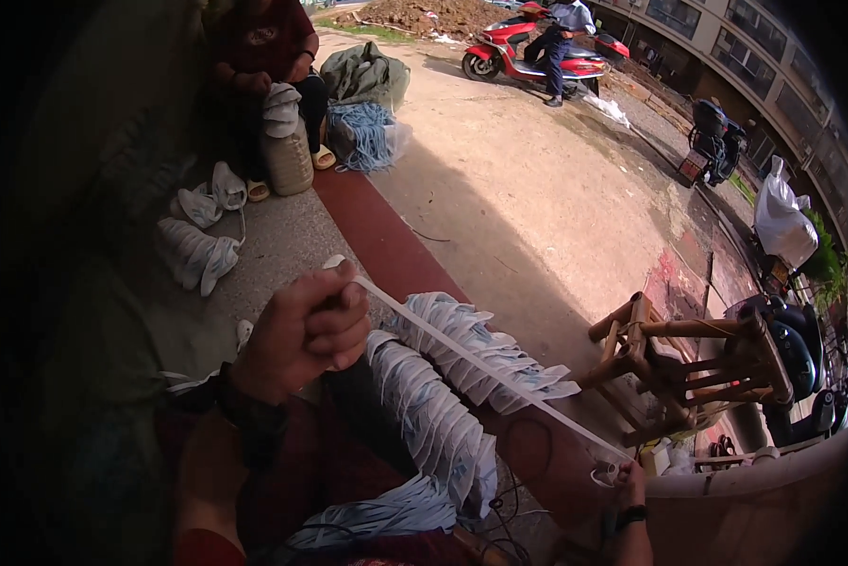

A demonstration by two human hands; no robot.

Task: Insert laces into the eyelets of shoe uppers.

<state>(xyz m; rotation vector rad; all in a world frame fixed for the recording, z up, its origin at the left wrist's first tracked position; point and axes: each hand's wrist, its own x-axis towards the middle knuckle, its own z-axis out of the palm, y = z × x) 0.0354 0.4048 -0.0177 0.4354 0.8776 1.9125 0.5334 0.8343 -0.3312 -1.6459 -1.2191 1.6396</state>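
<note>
A narrow white strap (485, 368) stretches taut between my two hands, slanting down from left to right. My left hand (312, 323) is closed in a fist around one end of it, and a short tip sticks out above the fingers. At the lower right, my right hand (629, 483) pinches the other end, with a small loop hanging by the fingers. Under the strap lie two long bundles of white and pale-blue folded strips, a nearer bundle (435, 420) and a farther bundle (476, 347). Loose pale-blue strips (381, 514) lie across my lap.
A bamboo stool (693, 354) stands at right, above a pale curved rim (726, 479). Another seated person (268, 47) is at upper left, behind a jug (287, 156). More white bundles (197, 247) lie nearby. A red scooter (528, 52) and dark cables (509, 509) are also visible.
</note>
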